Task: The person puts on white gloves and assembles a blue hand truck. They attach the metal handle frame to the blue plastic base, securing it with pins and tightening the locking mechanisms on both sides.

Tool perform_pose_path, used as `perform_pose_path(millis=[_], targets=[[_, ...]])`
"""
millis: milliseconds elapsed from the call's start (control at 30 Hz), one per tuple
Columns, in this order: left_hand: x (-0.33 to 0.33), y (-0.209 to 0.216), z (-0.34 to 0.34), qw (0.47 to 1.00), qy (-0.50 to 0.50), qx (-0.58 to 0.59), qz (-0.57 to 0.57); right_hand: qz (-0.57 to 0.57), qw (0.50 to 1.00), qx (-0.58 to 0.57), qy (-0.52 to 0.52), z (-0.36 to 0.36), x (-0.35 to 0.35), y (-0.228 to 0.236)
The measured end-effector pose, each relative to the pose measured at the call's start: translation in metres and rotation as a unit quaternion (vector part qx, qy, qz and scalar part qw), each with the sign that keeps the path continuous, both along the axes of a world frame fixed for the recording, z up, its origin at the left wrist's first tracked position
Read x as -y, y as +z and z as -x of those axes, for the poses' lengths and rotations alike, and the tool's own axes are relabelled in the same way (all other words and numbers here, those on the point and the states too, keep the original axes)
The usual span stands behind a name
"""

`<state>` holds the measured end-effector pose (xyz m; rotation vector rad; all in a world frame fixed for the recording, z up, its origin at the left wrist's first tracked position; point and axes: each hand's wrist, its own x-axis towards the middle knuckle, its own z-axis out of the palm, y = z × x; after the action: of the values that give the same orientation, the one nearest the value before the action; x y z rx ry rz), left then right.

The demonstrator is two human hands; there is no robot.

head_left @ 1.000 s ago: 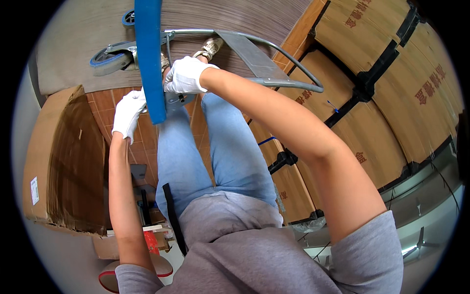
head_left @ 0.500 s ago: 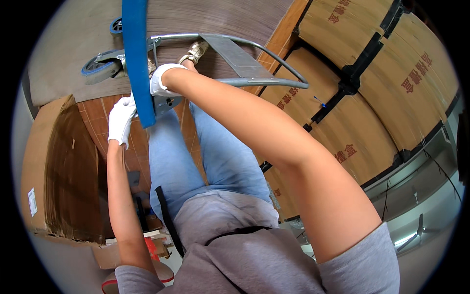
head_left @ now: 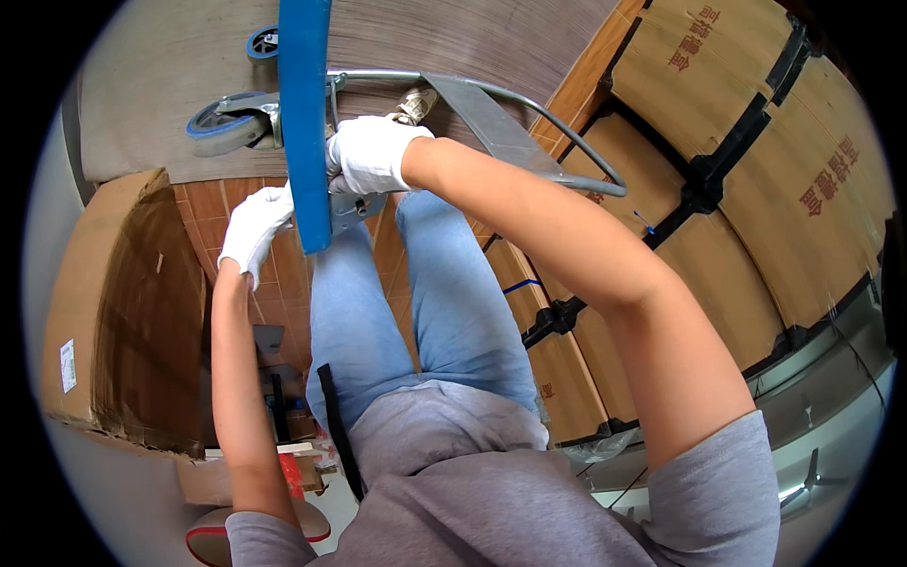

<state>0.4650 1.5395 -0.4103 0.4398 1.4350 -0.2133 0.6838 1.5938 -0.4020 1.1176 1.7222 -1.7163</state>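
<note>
A platform trolley stands turned on edge, its long blue deck (head_left: 309,142) seen edge-on in front of me. Its grey tubular handle (head_left: 576,177) with a flat metal panel reaches out to the right. On the left side sit a swivel caster (head_left: 227,123) and a smaller blue-rimmed wheel (head_left: 264,42). My left hand (head_left: 257,230), in a white glove, grips the deck's left side near its lower end. My right hand (head_left: 374,156), also gloved, is closed beside the deck's right face, above a metal bracket (head_left: 357,206); its fingertips are hidden.
Large cardboard boxes (head_left: 704,283) with black corner pieces are stacked on the right. An open-sided worn carton (head_left: 71,312) stands at the left. Brown floor tiles (head_left: 203,213) meet a grey striped surface (head_left: 170,57) ahead. My shoe (head_left: 414,105) shows behind the handle.
My right hand has shifted and turned beside the deck, so more of its glove shows. The whole view has swung slightly, moving the trolley rightward in the picture. My left hand keeps its grip.
</note>
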Motion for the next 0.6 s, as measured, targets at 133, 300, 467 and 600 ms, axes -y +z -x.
perform_pose_path(millis=[133,300,467,600], targets=[[-0.003,-0.001,0.003,0.999,-0.04,0.009,-0.022,0.002,0.999,-0.029,-0.045,-0.005,0.007,-0.007],[0.004,-0.003,0.001,0.996,-0.064,-0.006,-0.068,-0.004,0.999,0.012,-0.029,0.001,0.025,-0.02],[0.006,0.007,-0.007,0.99,-0.076,-0.041,-0.115,0.029,0.998,0.054,0.021,0.013,0.036,-0.043],[0.02,-0.005,-0.001,0.988,-0.046,-0.018,-0.149,0.103,0.988,0.117,0.005,0.033,0.036,-0.061]])
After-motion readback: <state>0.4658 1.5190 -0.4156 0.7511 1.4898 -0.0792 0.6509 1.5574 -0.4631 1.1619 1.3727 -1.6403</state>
